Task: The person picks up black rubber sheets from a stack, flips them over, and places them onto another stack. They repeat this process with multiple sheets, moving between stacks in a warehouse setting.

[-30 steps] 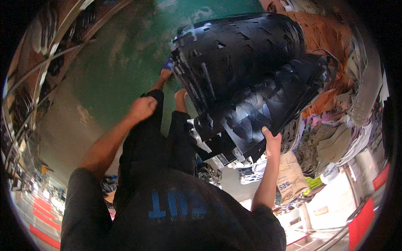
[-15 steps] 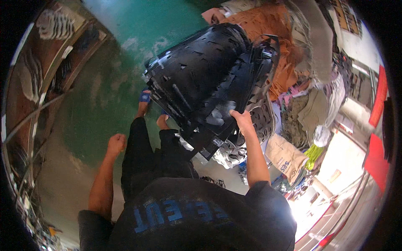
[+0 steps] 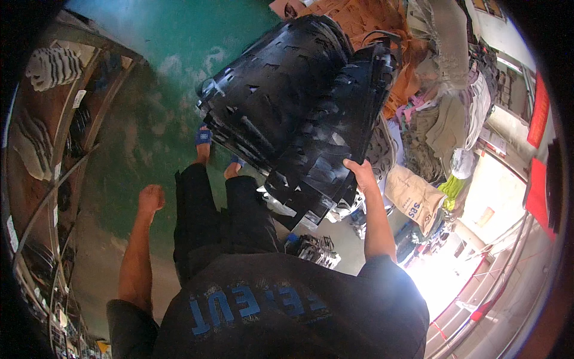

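Right hand (image 3: 360, 175) gripping a black sheet bundle (image 3: 323, 143)
The grip is closed on the bundle's near edge, by the orange heap (image 3: 368, 18). Left hand (image 3: 152, 197) curled, seemingly empty; shifting such bulk probably calls for both.

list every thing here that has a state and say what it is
black sheets, stacked, curved, full of cut-outs
right hand, gripping the black sheets' edge, thumb on top
left hand, curled, apart from the black sheets
orange sheets, heaped, creased
sack, tilted
shelves, loaded
sandals, worn
floor, scuffed
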A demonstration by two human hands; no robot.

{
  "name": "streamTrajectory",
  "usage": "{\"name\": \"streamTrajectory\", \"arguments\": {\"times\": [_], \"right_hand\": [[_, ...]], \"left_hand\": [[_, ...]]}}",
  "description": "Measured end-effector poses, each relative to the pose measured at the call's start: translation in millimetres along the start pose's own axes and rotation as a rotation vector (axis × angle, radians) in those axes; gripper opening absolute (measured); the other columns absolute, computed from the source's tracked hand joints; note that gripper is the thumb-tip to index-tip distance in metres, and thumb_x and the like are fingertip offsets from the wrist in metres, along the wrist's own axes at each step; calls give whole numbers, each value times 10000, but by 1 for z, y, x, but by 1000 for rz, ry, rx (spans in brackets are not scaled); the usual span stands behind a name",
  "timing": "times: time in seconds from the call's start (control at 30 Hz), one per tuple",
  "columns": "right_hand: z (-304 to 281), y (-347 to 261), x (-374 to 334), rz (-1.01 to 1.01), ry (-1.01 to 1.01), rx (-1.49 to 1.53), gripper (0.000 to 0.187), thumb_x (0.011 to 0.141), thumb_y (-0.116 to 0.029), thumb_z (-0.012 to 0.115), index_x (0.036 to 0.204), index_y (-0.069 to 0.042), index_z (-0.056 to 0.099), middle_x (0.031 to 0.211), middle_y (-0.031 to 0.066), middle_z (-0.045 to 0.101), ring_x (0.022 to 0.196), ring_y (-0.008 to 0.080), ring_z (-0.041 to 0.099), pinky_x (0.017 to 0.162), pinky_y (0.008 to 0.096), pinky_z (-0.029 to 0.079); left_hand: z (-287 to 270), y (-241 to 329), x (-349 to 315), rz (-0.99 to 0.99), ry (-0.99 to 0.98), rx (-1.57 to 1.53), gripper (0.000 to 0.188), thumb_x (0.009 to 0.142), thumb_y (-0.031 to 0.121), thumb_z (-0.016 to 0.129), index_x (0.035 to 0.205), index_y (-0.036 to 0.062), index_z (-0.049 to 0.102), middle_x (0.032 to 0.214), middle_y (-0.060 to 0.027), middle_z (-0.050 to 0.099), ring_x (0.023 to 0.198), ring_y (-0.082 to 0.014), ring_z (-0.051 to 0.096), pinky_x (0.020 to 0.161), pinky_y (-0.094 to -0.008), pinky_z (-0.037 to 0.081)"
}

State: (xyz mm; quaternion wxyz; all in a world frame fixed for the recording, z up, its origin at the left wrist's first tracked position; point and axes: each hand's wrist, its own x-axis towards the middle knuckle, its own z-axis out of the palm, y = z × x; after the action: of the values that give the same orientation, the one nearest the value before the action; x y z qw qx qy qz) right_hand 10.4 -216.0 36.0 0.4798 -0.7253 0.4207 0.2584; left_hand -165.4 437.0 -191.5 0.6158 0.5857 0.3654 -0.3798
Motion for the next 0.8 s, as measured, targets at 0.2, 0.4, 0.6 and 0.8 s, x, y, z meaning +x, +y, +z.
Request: {"name": "streamTrajectory", "arguments": {"times": [0.2,0.4,0.6,0.8], "right_hand": [[-16,24,-1,-7,-71,43,425,869,-229,786,1192,12,652,1054,62,703,910,178,671,847,373,554],[-7,28,27,-31,-175,1,494,912,-307,790,1243,29,644,1148,58,695,988,162,635,895,345,513],[-10,34,45,-129,-188,-6,454,878,-231,789,1224,28,651,1121,85,704,967,180,650,911,341,510],[-36,63,45,-180,-182,34,477,859,-228,791,1231,33,648,1137,85,699,999,192,648,948,341,499]], "left_hand": [[78,58,-8,-4,177,100,214,1022,223,595,1040,28,680,813,-49,653,670,-143,602,594,-304,494],[299,158,0,369,-285,138,709,909,440,720,1400,-44,554,1293,-239,655,1200,-327,641,1022,-416,495],[336,199,64,352,168,133,660,906,409,691,1355,-59,568,1223,-288,679,1158,-422,651,997,-459,495],[289,159,105,143,631,254,797,850,538,770,1332,-72,594,1288,-244,656,1188,-367,637,958,-449,502]]}}
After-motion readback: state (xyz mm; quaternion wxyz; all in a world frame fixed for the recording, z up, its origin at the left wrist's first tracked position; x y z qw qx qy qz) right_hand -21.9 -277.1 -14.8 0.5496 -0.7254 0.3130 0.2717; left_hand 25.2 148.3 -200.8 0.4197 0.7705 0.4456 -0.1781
